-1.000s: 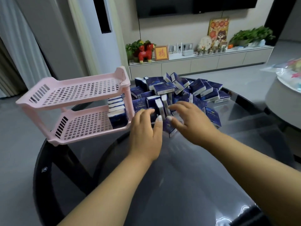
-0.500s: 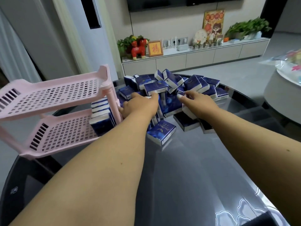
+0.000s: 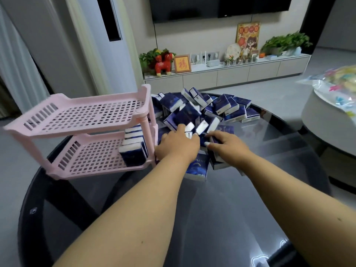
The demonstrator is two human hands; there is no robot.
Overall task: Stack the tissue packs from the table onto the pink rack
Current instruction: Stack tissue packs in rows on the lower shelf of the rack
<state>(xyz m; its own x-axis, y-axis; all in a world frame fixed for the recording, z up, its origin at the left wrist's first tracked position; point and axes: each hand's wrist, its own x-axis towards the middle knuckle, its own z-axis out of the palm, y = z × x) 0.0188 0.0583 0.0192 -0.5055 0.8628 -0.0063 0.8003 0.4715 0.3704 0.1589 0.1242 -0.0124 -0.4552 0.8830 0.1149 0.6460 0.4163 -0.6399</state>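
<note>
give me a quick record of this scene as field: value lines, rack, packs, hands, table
rack: pink rack, two slotted tiers, on the table's left part
top tier: no packs on it
bottom tier: row of packs standing on edge at its right end
pile: loose tissue packs heaped right of the rack
left hand: at the pile's near edge, fingers among packs; grip unclear
right hand: on packs at the pile's near edge; grip unclear
table: dark glass table, round

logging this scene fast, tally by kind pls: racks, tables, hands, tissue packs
pink rack: 1
dark glass table: 1
hands: 2, left hand and right hand
tissue packs: heaped and blurred, cannot count
total without packs: 4
</note>
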